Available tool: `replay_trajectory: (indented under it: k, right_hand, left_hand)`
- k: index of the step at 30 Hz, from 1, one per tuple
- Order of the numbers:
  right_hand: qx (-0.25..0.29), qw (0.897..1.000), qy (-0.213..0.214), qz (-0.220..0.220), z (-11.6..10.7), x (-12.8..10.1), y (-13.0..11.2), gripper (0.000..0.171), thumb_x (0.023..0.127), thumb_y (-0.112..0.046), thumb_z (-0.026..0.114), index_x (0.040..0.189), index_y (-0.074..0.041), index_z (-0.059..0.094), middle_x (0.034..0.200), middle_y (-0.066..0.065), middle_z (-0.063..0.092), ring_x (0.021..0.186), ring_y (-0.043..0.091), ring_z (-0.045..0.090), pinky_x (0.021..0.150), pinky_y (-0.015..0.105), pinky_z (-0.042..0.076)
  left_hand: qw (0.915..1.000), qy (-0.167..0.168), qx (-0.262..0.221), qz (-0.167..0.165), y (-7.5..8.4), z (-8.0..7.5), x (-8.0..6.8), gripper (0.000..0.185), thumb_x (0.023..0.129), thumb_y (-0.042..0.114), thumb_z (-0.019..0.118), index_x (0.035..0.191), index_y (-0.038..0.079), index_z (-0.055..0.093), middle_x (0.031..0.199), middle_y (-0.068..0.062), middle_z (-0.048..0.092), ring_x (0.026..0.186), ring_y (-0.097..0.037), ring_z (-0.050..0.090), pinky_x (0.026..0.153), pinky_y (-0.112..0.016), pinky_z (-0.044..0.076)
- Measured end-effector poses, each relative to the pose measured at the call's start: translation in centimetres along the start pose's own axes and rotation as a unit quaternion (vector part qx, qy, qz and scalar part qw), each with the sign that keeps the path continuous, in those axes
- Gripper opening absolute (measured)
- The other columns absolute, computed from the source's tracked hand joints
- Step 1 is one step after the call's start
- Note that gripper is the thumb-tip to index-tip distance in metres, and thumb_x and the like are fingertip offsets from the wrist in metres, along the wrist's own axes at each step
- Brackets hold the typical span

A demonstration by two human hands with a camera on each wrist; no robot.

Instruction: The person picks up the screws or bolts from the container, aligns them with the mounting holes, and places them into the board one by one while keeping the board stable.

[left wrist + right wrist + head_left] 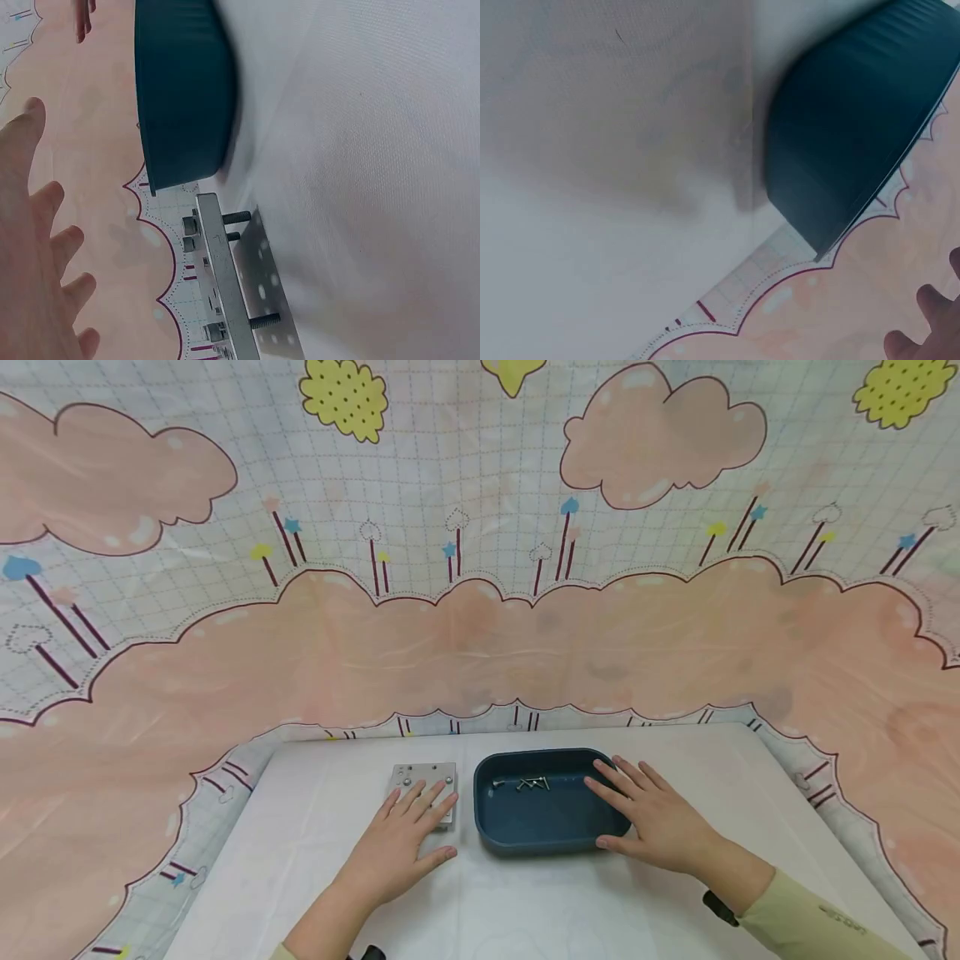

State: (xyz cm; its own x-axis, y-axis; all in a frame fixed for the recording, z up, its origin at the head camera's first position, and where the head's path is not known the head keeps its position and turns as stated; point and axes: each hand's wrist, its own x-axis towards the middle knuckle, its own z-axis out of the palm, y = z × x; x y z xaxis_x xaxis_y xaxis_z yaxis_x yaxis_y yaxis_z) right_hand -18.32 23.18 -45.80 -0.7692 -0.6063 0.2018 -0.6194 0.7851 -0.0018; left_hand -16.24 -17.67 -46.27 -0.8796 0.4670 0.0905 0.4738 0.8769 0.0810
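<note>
A flat silver metal plate [444, 774] with holes lies on the white table, left of a dark blue tray [540, 846]. In the left wrist view, bolts [264, 321] pass through the plate, their threaded ends sticking out underneath. Several small screws [534, 783] lie inside the tray. My left hand [384, 858] is over the plate's near part with fingers spread and straight, partly hiding it; the left wrist view shows a gap between fingers and plate. Above the tray's right end, my right hand [667, 831] is spread out too, holding nothing.
The white-covered table [525, 910] ends at a patterned cloth backdrop [487, 652] behind it. The tray's raised walls stand close to the plate's right side. Dark wrist bands [720, 907] show near both sleeves.
</note>
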Motion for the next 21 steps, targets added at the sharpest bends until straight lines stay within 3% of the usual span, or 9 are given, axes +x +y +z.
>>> replay_trajectory:
  k: [6, 10, 14, 17, 21]
  right_hand:
    - [0.017, 1.0, -0.013, 0.001, 0.0, 0.5, 0.1, 0.082, 0.088, -0.067, 0.059, 0.154, -0.023, 0.038, 0.16, 0.004, 0.03, 0.147, 0.031, 0.026, 0.114, 0.054, 0.022]
    - [0.045, 0.999, -0.026, 0.004, 0.0, 1.1, 0.1, 0.078, 0.087, -0.061, 0.065, 0.152, -0.023, 0.043, 0.158, 0.006, 0.035, 0.144, 0.034, 0.03, 0.111, 0.057, 0.028]
    - [0.067, 0.997, -0.043, 0.011, -0.1, 2.0, 0.1, 0.072, 0.089, -0.063, 0.061, 0.148, -0.023, 0.048, 0.154, 0.006, 0.041, 0.14, 0.036, 0.037, 0.108, 0.057, 0.032]
    - [0.085, 0.995, -0.05, 0.009, -0.3, 2.7, 0.2, 0.067, 0.091, -0.062, 0.059, 0.144, -0.022, 0.053, 0.146, 0.007, 0.05, 0.133, 0.034, 0.046, 0.105, 0.055, 0.037]
    - [0.107, 0.993, -0.059, -0.002, -0.5, 4.1, 0.3, 0.056, 0.09, -0.051, 0.068, 0.136, -0.019, 0.062, 0.132, 0.006, 0.059, 0.12, 0.028, 0.056, 0.098, 0.05, 0.045]
  left_hand:
    - [0.9997, 0.001, -0.018, -0.017, -0.4, 0.3, 0.1, 0.073, 0.095, 0.065, 0.048, 0.156, 0.029, 0.032, 0.161, 0.002, 0.029, 0.147, -0.029, 0.026, 0.117, -0.052, 0.015]
    - [0.9984, 0.013, -0.043, -0.033, -1.1, 0.7, 0.1, 0.072, 0.095, 0.056, 0.057, 0.156, 0.026, 0.033, 0.159, -0.002, 0.033, 0.144, -0.033, 0.032, 0.114, -0.054, 0.022]
    - [0.9954, 0.023, -0.076, -0.053, -1.9, 0.8, 0.1, 0.071, 0.095, 0.05, 0.061, 0.156, 0.022, 0.035, 0.157, -0.005, 0.037, 0.141, -0.034, 0.035, 0.11, -0.057, 0.028]
    - [0.9931, 0.028, -0.089, -0.071, -2.6, 0.8, 0.2, 0.071, 0.095, 0.047, 0.061, 0.155, 0.02, 0.035, 0.154, -0.006, 0.04, 0.138, -0.035, 0.038, 0.107, -0.059, 0.031]
    - [0.9893, 0.033, -0.102, -0.099, -3.9, 0.8, 0.2, 0.069, 0.096, 0.046, 0.061, 0.155, 0.019, 0.037, 0.151, -0.012, 0.044, 0.134, -0.04, 0.041, 0.105, -0.063, 0.031]
